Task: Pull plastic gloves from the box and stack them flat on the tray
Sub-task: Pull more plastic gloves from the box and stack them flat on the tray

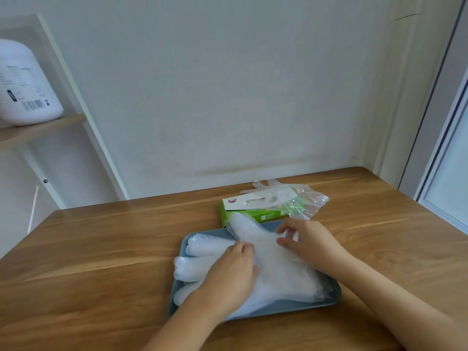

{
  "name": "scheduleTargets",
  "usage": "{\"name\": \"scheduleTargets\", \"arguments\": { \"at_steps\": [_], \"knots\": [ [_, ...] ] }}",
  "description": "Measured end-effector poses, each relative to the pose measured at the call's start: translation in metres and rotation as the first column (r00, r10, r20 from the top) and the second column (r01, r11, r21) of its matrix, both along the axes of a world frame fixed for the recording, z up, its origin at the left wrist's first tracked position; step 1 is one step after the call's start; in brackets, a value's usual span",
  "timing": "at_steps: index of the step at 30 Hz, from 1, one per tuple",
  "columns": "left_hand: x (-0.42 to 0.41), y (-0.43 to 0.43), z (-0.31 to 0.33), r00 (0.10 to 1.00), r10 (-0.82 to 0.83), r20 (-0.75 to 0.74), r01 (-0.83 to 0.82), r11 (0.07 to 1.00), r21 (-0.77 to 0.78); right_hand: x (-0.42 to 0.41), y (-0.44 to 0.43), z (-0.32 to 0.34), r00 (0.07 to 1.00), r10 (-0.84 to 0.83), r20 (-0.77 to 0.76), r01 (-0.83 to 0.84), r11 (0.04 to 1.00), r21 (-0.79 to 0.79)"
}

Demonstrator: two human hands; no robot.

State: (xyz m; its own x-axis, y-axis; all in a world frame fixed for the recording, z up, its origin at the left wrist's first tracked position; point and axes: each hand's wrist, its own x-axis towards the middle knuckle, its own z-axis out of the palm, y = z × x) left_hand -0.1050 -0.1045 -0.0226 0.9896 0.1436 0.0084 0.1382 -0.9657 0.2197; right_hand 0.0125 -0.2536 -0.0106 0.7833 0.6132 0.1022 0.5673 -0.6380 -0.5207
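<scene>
only hands and forearms of the person show. the left hand [229, 277] and right hand [307, 243] are bare. the left forearm [182, 325] and right forearm [395, 302] are unsleeved as far as the view reaches. fingernails are too blurred to describe.

Soft daylight fills the slightly blurry view (brightest at the pane [453, 158]), shadows faint, edges bowed.

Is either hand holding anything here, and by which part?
The right hand pinches the top glove between thumb and fingertips at its far edge, beside the glove's thumb; the left hand only presses flat on it.
</scene>
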Motion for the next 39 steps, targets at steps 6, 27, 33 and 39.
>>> {"name": "scheduleTargets", "arguments": {
  "at_steps": [6, 27, 33, 39],
  "knots": [
    [-0.006, 0.009, -0.011, 0.986, -0.038, -0.165, 0.034, 0.999, -0.022, -0.027, 0.006, 0.004, 0.911, 0.357, 0.207, -0.355, 0.934, -0.048],
    [-0.024, 0.046, -0.012, 0.934, 0.079, -0.349, -0.101, 0.994, -0.047, 0.078, -0.047, -0.004, 0.915, -0.364, -0.177, 0.404, 0.828, 0.389],
    [-0.024, 0.045, -0.011, 0.936, 0.097, -0.339, -0.123, 0.991, -0.057, 0.098, -0.038, 0.006, 0.773, -0.453, -0.445, 0.561, 0.815, 0.146],
    [-0.026, 0.045, -0.008, 0.962, 0.091, -0.258, -0.131, 0.981, -0.140, 0.093, -0.014, 0.014, 0.843, -0.252, -0.476, 0.484, 0.742, 0.464]
  ]
}}
